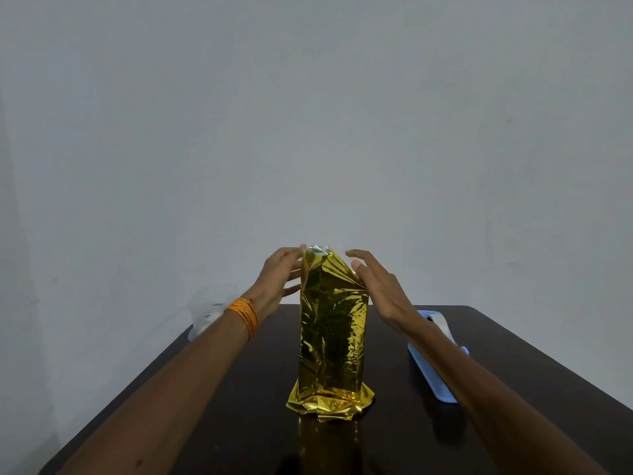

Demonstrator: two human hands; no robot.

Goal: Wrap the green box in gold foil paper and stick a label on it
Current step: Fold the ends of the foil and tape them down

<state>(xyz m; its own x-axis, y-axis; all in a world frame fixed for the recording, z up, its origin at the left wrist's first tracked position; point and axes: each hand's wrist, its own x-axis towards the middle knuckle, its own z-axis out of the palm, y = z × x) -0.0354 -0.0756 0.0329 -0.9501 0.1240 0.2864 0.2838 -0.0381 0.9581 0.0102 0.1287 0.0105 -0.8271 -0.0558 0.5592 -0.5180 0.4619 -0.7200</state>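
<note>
While the box (331,337) stands upright near the middle of the dark desk (222,406) (green hidden under gold foil (329,402), crumpled and flared at the base), both hands flank its top end. Left hand (279,279), orange thread band (245,315) on the wrist, has straight fingers (294,255) touching the foil's top left edge. Right hand (376,286) lays spread, relaxed fingers against the top right corner. Neither grips. Blue tray (431,375) lies right of the box, clear plastic item (205,313) at the desk's far left edge.

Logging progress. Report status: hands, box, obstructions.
Left hand, right hand open, either side of top. Foil-wrapped box upright on table, top end open. Nothing in the way.
</note>
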